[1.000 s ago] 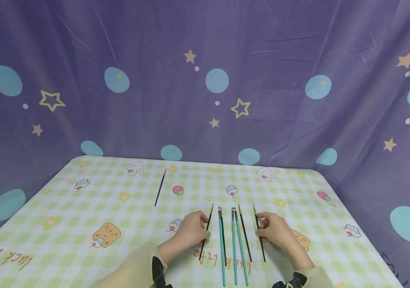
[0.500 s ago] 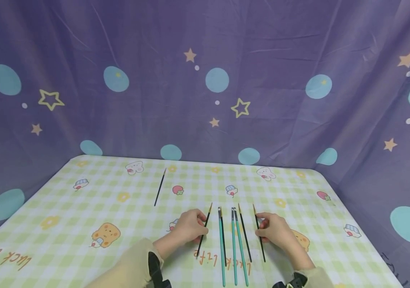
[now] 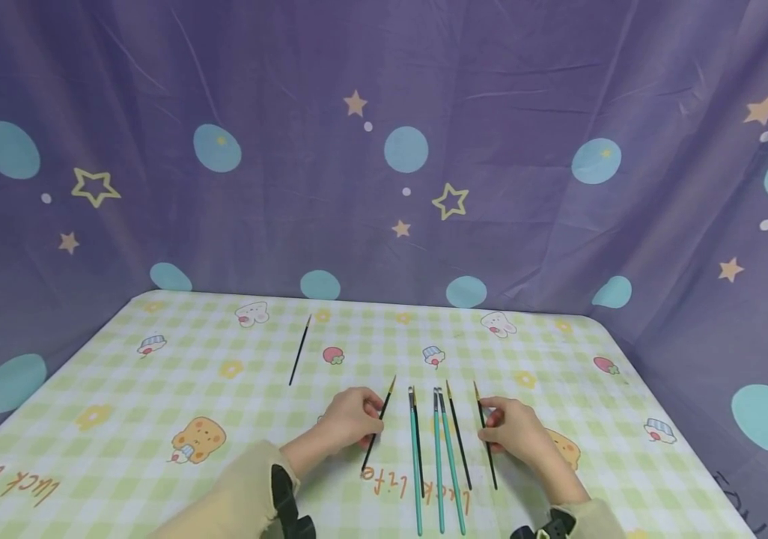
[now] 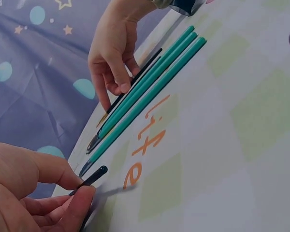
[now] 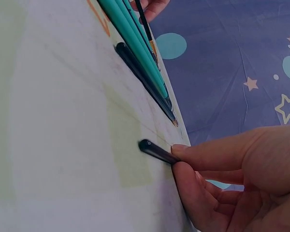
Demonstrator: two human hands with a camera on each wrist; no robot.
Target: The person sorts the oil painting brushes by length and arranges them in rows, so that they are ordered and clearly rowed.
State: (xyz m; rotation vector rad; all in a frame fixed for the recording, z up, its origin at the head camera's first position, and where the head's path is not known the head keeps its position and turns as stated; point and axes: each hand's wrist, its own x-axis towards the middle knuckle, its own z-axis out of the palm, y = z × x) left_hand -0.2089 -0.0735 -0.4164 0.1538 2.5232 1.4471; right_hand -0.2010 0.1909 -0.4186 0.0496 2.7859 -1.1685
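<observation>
The left hand (image 3: 350,418) is pinching the left brush (image 3: 388,395), slim and black, between thumb and finger. Its tan tip is pointing towards the far edge of the desk (image 3: 626,408), and its handle is slanting back towards the person. In the left wrist view, the handle's end is standing above the desk and casting a shadow beside it. The right hand (image 3: 517,430) is likewise pinching the right brush (image 3: 492,469), also black, its tip facing away; whether that brush is touching the desk is not showing clearly.

Between the hands, five more brushes are lying with their tips facing the far edge. The first teal brush (image 3: 415,464) is running close alongside the inner black brush (image 3: 420,457). The second teal brush (image 3: 439,464) and third teal brush (image 3: 452,460) are coming together at their tips and spreading apart towards the person. The outer black brush (image 3: 459,434) is lying between the third teal brush and the right brush. Well apart, towards the left of the desk's far half, the lone brush (image 3: 300,350) is lying aslant. Behind the desk, a purple curtain (image 3: 290,217) with teal spots and stars is hanging.
</observation>
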